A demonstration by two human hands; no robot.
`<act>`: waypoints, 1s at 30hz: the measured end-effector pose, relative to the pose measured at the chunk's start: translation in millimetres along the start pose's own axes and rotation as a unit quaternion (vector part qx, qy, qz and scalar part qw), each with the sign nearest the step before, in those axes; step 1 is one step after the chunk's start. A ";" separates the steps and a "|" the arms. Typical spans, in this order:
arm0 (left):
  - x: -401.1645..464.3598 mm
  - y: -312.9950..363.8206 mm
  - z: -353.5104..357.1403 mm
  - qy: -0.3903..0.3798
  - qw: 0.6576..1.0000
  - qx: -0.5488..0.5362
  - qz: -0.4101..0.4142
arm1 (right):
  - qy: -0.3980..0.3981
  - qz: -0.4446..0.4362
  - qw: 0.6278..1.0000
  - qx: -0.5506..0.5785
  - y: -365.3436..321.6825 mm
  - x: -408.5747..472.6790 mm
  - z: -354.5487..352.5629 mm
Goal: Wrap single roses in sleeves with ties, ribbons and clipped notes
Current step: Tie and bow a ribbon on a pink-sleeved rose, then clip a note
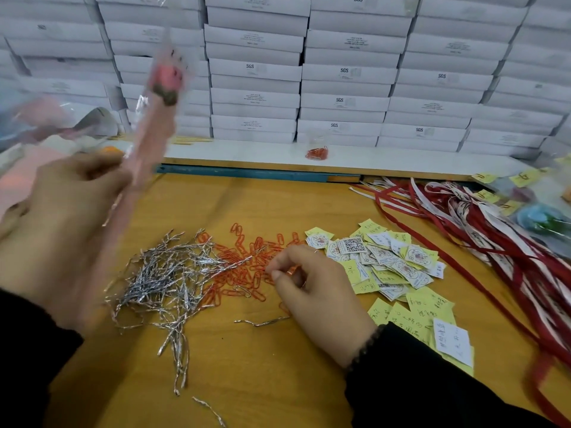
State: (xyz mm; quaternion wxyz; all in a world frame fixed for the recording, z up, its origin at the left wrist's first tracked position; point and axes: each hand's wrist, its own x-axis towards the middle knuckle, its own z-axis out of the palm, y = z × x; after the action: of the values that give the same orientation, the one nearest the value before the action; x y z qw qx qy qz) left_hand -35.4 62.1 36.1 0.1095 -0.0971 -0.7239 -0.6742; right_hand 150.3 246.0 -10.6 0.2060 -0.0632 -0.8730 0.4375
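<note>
The left hand (pixel 66 211) grasps a pink rose in a clear plastic sleeve (pixel 151 125), raised at upper left. The right hand (pixel 312 288) pinches an orange paper clip (pixel 290 271) above the orange clip pile (pixel 247 267) on the wooden desk (pixel 262 366).

ties (pixel 163 279) left | clips (pixel 244 267) middle | notes (pixel 386 267) right | ribbons (pixel 482 230) far right

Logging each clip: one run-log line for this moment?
left hand: holds sleeved rose | right hand: pinching paper clip from pile | phase: clip pickup
</note>
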 end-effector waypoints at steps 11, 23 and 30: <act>-109.0 23.8 81.4 -0.243 0.908 -0.230 -0.254 | 0.014 0.133 0.953 0.274 -3.0 6.1 -11.2; -124.3 11.2 86.3 -0.293 0.916 -0.162 -0.221 | 0.056 0.189 0.922 0.332 8.2 10.0 -20.9; -118.8 6.7 84.0 -0.273 0.925 -0.165 -0.204 | 0.047 0.182 0.922 0.339 12.2 10.7 -21.2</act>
State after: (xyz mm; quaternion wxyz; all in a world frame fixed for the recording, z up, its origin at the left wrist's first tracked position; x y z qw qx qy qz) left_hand 77.9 147.2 2.6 -0.2503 -0.1446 -0.6081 -0.7393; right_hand 148.6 272.2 -5.7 0.1732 -0.1679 -0.6351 0.7338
